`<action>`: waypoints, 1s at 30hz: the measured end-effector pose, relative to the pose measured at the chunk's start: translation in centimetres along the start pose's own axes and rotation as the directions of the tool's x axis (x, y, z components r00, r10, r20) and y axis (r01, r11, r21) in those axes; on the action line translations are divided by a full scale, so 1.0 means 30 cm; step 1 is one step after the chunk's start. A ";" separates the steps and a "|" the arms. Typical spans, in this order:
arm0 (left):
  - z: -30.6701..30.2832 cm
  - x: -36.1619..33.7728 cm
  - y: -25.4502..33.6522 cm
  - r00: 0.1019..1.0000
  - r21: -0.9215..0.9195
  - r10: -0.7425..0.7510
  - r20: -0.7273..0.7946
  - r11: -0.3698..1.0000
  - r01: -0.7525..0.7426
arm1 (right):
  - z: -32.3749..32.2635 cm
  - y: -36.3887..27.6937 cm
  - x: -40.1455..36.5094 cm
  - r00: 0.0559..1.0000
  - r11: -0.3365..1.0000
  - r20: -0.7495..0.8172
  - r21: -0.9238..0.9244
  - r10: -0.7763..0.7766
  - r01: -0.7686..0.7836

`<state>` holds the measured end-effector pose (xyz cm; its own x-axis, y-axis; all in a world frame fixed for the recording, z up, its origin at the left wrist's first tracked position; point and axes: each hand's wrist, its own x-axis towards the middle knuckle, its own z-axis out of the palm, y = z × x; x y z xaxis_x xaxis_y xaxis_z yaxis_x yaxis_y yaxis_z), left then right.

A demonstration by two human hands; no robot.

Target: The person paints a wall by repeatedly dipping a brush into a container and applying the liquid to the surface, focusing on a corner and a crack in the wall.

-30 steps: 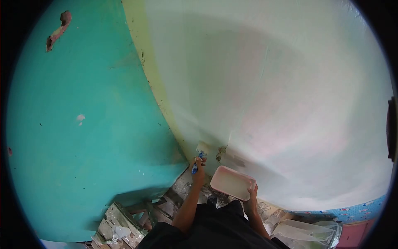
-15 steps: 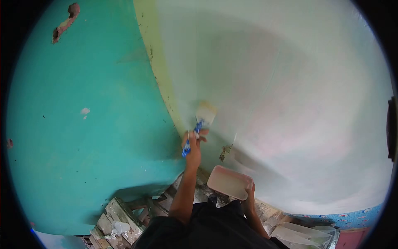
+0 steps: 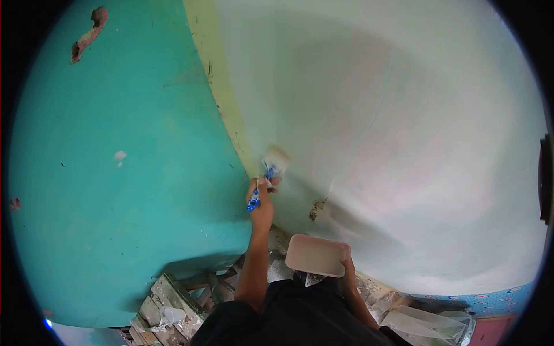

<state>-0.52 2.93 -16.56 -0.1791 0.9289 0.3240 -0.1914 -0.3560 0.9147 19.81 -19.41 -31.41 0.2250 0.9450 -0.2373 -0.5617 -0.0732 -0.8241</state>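
Note:
My left hand point(image 3: 262, 199) is wrapped round the blue handle of a wide paintbrush point(image 3: 276, 161). The brush head, whitish and slightly blurred, lies against the pale wall point(image 3: 358, 115) close to the corner with the green wall point(image 3: 138, 190). Lower down, my right hand point(image 3: 348, 275) grips the right end of a pink rectangular tray point(image 3: 288, 254) that holds whitish paint. The tray is near my body, below a chipped patch point(image 3: 317, 209) in the pale wall.
A yellow-green strip point(image 3: 216, 75) runs down the corner. Worn wooden boards point(image 3: 167, 305) stand at the lower left. Clear plastic sheeting point(image 3: 424, 326) lies at the lower right beside a blue patterned strip point(image 3: 496, 301). A dark object point(image 3: 545, 179) is at the right edge.
My left hand and the brush have moved slightly left, with the brush head a little lower. The tray has shifted slightly left and tilted less in view.

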 end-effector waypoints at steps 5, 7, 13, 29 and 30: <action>0.000 0.027 -0.023 0.995 -0.191 0.096 0.040 0.978 -0.087 | 0.045 0.021 -0.014 0.997 0.997 0.002 0.029 0.071 -0.071; -0.050 -0.023 -0.191 1.000 -0.158 -0.003 -0.013 0.987 0.001 | 0.059 0.024 -0.016 0.997 0.997 -0.025 -0.016 0.080 -0.080; -0.197 -0.159 -0.466 0.951 0.171 -0.296 -0.086 0.936 0.307 | 0.091 -0.028 -0.026 0.994 0.990 -0.018 0.098 0.105 -0.102; -0.095 -0.159 0.136 0.815 0.368 -0.441 0.377 0.878 0.306 | 0.120 -0.044 0.033 0.992 0.980 0.008 0.156 0.124 -0.124; -0.087 -0.166 0.140 0.787 0.439 -0.440 0.433 0.865 0.242 | 0.121 -0.042 0.038 0.993 0.979 0.022 0.166 0.119 -0.121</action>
<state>-2.95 -3.44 -14.96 0.3613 0.9315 -0.0425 0.2146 -0.0388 0.9759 17.90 -17.08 -28.77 0.1392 0.9364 -0.3223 -0.7093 -0.1329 -0.6923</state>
